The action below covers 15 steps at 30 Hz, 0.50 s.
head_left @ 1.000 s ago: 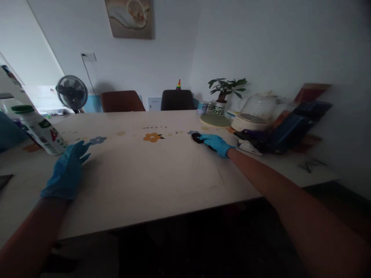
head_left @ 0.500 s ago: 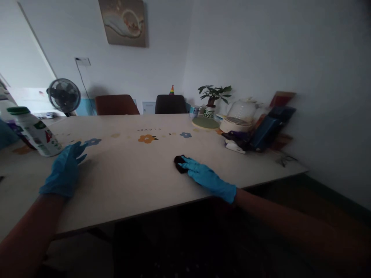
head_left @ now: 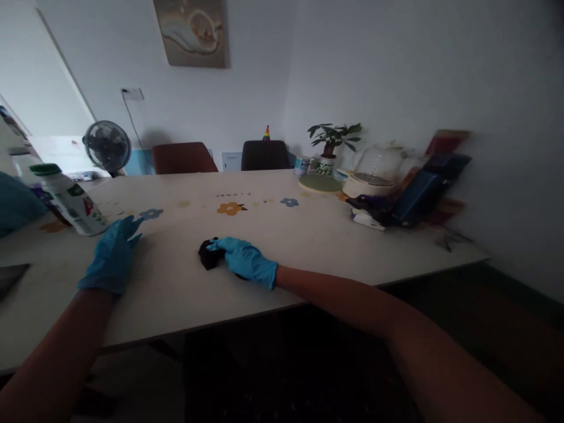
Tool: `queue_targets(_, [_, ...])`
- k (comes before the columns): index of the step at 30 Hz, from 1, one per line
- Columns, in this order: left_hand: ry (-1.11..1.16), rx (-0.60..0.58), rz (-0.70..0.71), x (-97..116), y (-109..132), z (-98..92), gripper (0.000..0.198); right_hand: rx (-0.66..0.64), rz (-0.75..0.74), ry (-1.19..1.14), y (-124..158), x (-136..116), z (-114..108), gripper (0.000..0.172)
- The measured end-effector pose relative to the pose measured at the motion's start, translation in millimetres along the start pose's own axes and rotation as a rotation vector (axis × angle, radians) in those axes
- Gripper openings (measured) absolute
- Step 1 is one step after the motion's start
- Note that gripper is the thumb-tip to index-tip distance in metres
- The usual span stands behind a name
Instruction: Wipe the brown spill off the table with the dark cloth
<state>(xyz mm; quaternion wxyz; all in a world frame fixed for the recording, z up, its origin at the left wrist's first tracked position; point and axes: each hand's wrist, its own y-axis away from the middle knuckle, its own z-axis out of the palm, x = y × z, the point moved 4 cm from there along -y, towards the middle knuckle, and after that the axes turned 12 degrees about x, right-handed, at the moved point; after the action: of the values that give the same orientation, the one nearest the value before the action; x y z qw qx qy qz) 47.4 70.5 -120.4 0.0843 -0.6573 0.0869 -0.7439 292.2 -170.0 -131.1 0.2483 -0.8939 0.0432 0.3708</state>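
Under the fingers of my right hand (head_left: 247, 259), in a blue glove, a black cloth (head_left: 210, 255) is bunched against the white tabletop (head_left: 176, 305). Its left part shows; the rest is hidden beneath my palm. My left hand (head_left: 112, 252), gloved in blue too, rests on its edge at the table's left side, fingers stretched and apart, with nothing in it. Just beyond it stands a white bottle with a green cap (head_left: 73, 202), close to the fingertips.
At the right stand a glass pot on a white base (head_left: 372, 176), a dark blue object (head_left: 416, 194) and a potted plant (head_left: 326, 158). A green round mat (head_left: 319, 183) lies before the plant. Two chairs (head_left: 183, 158) and a fan (head_left: 107, 145) are at the back.
My right hand has slid left across the table with the black cloth, nearer to my left hand. The view has turned slightly left; my left hand stays by the bottle.
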Motion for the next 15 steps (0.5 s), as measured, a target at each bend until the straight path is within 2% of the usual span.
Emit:
queue_targets(4, [0.01,0.024,-0.02,4.0,4.4,2.4,0.028,0.068,0.199,-0.273,-7.3,12.8,-59.1,0.065])
queue_targets(8, [0.029,0.033,-0.044,6.3,7.2,3.2,0.03,0.044,0.394,-0.494,-2.2,27.7,-120.1,0.044])
queue_targets(10, [0.024,0.038,-0.049,6.0,6.5,2.7,0.028,0.069,0.424,-0.414,-1.1,38.0,-147.4,0.032])
queue_targets(12, [0.016,0.035,-0.05,5.4,5.1,2.5,0.026,0.156,0.421,-0.255,-1.1,50.4,-174.0,0.022])
queue_targets(15, [0.012,0.033,-0.05,4.9,4.1,2.5,0.026,0.283,0.361,-0.036,4.2,64.0,-204.0,0.018])
